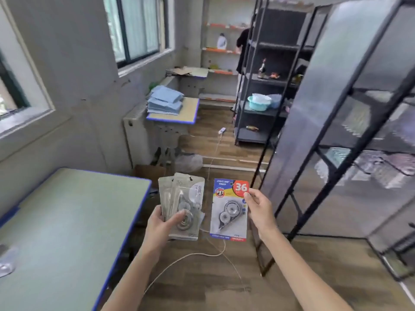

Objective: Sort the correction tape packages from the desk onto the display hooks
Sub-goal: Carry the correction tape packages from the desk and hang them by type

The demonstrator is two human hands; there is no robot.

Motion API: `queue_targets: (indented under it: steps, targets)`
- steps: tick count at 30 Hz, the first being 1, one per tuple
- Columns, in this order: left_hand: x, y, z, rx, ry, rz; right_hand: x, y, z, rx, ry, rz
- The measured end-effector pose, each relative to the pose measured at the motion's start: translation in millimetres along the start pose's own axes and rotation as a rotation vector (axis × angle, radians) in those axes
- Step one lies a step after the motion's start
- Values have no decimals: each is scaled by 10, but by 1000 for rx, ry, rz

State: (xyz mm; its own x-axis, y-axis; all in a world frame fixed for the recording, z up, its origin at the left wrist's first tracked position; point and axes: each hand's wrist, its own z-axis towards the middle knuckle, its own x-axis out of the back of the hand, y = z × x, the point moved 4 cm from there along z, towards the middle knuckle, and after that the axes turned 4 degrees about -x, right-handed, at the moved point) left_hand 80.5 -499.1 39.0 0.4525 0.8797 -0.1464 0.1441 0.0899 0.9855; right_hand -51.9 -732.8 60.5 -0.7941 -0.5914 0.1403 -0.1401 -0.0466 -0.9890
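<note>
Now: hands (pixel 160 223), pkgs (pixel 229 208) (3 visible)

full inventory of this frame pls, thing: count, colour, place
grey packages: small fanned stack, count unclear, held mid-air
blue package: 1, blue with red 36 sticker, held mid-air
desk: 1, green top with blue edge, lower left
far desk: 1, same colours, under the window
blue stack: 1, on far desk
black racks: several, right
basin: 1, teal, rack shelf
cable: 1, white, floor
left hand: grips grey packages
right hand: pinches blue package
</note>
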Motion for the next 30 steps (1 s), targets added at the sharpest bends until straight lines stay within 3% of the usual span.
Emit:
queue_targets:
  steps: [16, 24, 30]
  targets:
    - [-4042, -390, -626, 56, -499, -25, 4325, 306, -177, -31, 516, 26]
    - [-5525, -524, -1009, 97, -757, -28, 5601, 444, -562, -90, 728, 133]
    - [-6421, -644, -1080, 129, -848, -9, 6276, 472, -595, -109, 864, 211]
